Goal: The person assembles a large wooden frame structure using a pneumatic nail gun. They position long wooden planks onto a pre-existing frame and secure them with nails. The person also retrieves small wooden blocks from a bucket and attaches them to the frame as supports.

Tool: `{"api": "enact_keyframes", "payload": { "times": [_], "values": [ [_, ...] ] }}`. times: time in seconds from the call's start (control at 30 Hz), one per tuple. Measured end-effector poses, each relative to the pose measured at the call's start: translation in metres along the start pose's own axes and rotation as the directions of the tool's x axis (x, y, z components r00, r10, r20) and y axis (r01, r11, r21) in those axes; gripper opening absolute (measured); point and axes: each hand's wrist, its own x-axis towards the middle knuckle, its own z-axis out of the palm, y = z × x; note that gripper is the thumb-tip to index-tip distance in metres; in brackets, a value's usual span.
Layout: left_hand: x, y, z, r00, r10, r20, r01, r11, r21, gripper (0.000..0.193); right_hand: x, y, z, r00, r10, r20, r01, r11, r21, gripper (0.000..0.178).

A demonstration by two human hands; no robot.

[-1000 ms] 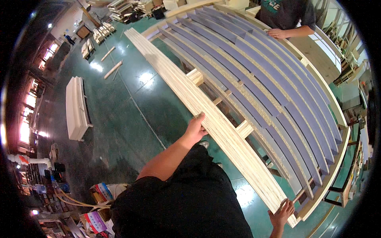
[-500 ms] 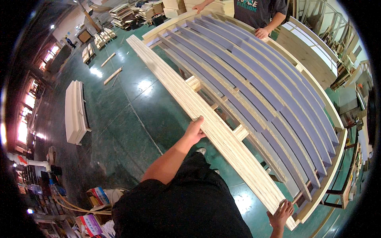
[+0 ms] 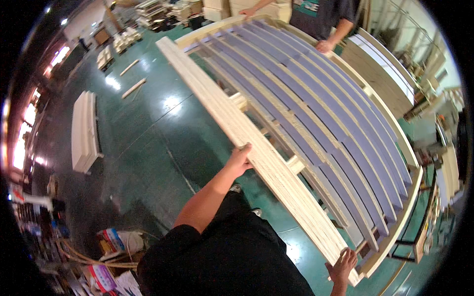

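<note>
A long pale plank [image 3: 269,165] with a striped, layered face runs diagonally along the near side of a large wooden frame [image 3: 392,249]. My left hand [image 3: 240,161] is closed round the plank's near edge at about mid-length. Close to the plank's lower right end, my right hand [image 3: 343,266] grips it with the fingers over the top. Several purple-grey slats [image 3: 316,116] with rough wooden edges lie side by side within the frame. Short wooden blocks [image 3: 295,165] fill part of the gap between plank and slats.
Across the frame stands another person [image 3: 316,22], with one hand [image 3: 324,46] on its far rim. Stacked pale boards [image 3: 85,130] lie on the green floor at left. Cartons [image 3: 113,241] and hoses sit at lower left; a large panel [image 3: 380,69] leans at far right.
The whole scene sits slightly further left and is a little blurred. Both my hands keep their hold on the plank, and the other person's hands stay at the far rim.
</note>
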Motion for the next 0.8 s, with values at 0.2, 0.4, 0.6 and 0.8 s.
{"api": "enact_keyframes", "payload": {
  "times": [0.2,0.4,0.6,0.8],
  "values": [
    [-0.056,0.005,0.002,1.0,0.017,0.023,-0.016,0.998,-0.055,0.051,-0.035,-0.001,-0.018,0.984,-0.056,-0.171,0.054,0.998,-0.016,0.104],
    [-0.117,0.019,0.046,0.994,0.08,0.079,-0.077,0.996,-0.043,0.046,-0.081,0.033,-0.026,0.991,0.045,-0.123,-0.035,0.996,0.081,0.068],
    [-0.018,0.043,0.14,0.985,0.088,0.147,-0.093,0.995,0.027,0.056,-0.051,0.027,-0.02,0.938,0.122,-0.323,-0.076,0.986,0.151,0.062],
    [0.079,0.067,0.21,0.985,0.044,0.169,-0.056,0.996,0.065,0.043,0.004,0.003,-0.058,0.909,0.248,-0.334,-0.193,0.963,0.188,0.063]
  ]
}}
